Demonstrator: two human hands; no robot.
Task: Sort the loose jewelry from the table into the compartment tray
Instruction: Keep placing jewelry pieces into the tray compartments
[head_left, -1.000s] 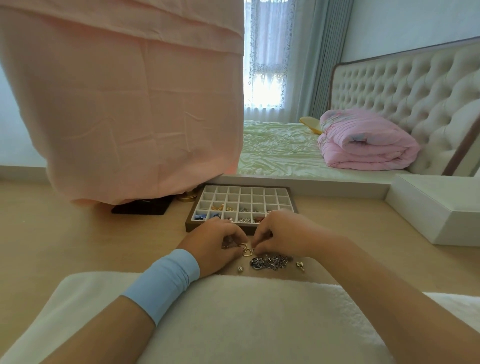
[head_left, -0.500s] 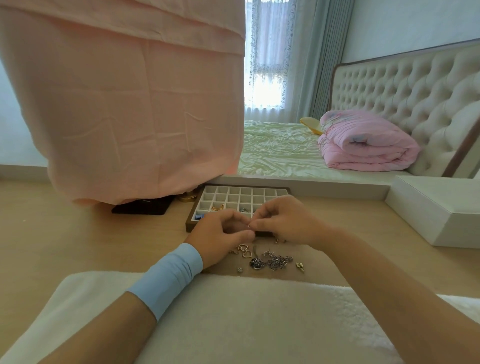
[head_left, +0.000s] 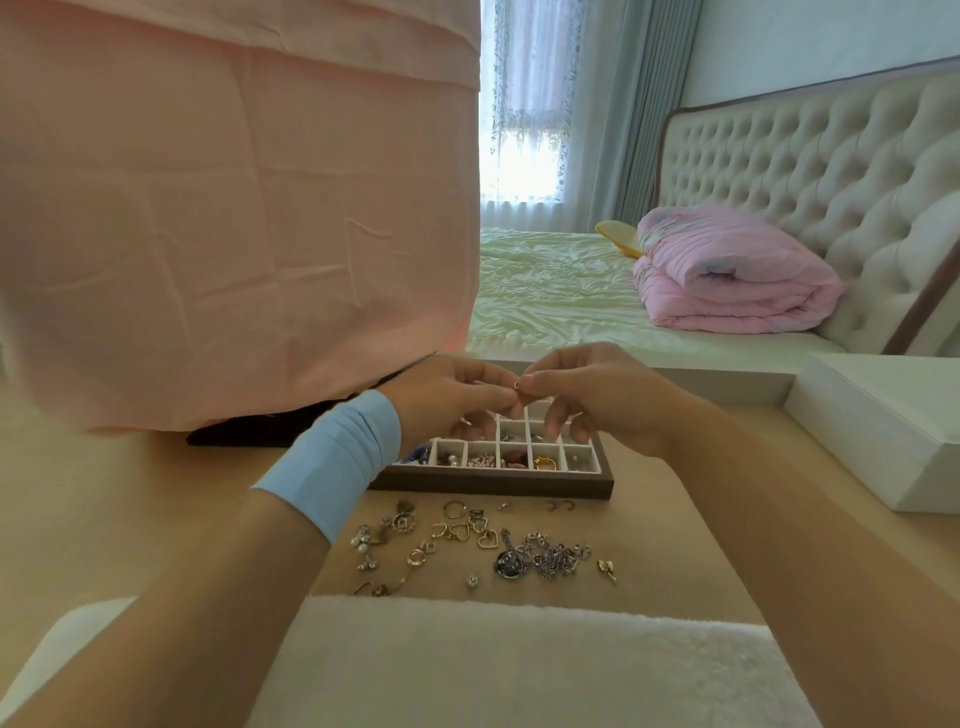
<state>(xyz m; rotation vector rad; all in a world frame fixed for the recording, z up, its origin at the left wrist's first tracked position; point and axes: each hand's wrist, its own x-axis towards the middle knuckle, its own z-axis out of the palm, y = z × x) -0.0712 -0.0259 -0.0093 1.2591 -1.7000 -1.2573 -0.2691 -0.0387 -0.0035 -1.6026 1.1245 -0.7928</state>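
Both hands are raised above the compartment tray (head_left: 493, 480), left hand (head_left: 447, 397) and right hand (head_left: 592, 395) pinching one tiny gold ring-like piece (head_left: 517, 385) between their fingertips, probably to inspect or orient it before picking a cell (type too small to tell). The near row of cells already holds beads and a gold ring. The loose jewelry (head_left: 483, 545) lies on the table (head_left: 675, 519) just near of the tray, so sorting looks early.

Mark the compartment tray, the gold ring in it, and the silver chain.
compartment tray (head_left: 493, 488): head view, front wooden wall.
gold ring (head_left: 545, 462): head view, its band.
silver chain (head_left: 556, 556): head view, tangled middle.
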